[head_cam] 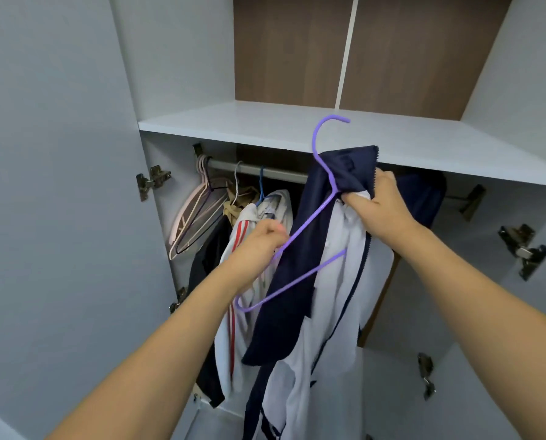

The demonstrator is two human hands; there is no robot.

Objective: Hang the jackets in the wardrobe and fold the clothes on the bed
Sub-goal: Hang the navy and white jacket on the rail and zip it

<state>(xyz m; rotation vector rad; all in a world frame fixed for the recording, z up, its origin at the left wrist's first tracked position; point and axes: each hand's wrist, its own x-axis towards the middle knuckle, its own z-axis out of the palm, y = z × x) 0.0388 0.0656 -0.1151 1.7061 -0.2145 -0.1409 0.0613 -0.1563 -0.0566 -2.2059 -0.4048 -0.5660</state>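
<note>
Your left hand, at the centre of the frame, is closed around the sloping arm of a purple hanger. Your right hand, just right of centre, grips the bunched collar of a navy and white jacket. The hanger's right side lies tucked into the jacket, while its hook points up in front of the white shelf. The jacket hangs from your right hand down to the bottom edge of the frame.

Behind your hands, the wardrobe rail runs under the shelf. At its left end, a cluster of empty hangers hangs against the side wall. Next to them, a tan garment and a white jacket with red stripes hang on the rail, the striped one just behind your left hand. A dark garment hangs below the empty hangers. The rail directly behind the held jacket is hidden by it.

The wardrobe doors stand open at either side of the frame, with metal hinges showing on both.
</note>
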